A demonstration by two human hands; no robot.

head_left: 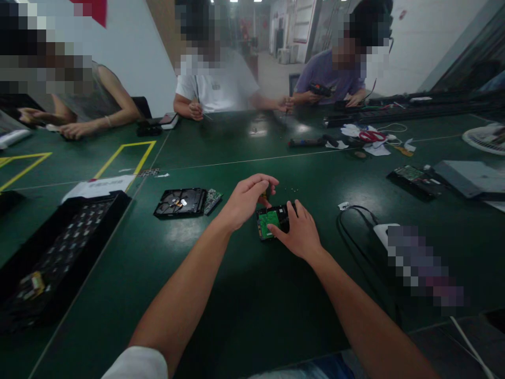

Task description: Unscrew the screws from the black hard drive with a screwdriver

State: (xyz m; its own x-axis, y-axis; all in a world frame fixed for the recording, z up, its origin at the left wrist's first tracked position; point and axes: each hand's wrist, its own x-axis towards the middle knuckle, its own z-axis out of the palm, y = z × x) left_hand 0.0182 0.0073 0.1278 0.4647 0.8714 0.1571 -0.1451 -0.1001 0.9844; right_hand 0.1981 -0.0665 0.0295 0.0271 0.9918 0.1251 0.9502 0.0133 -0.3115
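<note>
A hard drive [270,220] lies on the green table with its green circuit board facing up. My right hand [302,229] rests across its right part, thumb on the board and fingers spread towards the far edge, holding it down. Above the far left corner of the drive, my left hand [252,197] is closed with curled fingers. What it pinches is small and mostly hidden; only a yellowish bit shows. Left of my hands sit another black hard drive [179,202] and a loose circuit board [213,201]. Several tiny bits, perhaps screws, lie beyond my hands.
On the left stands a long black tray [114,208] with small parts inside. A cable [343,242] and a white-ended, blurred-out device [382,231] lie to the right. Farther right are another drive [416,181] and a grey box [469,179]. Three people sit across the table.
</note>
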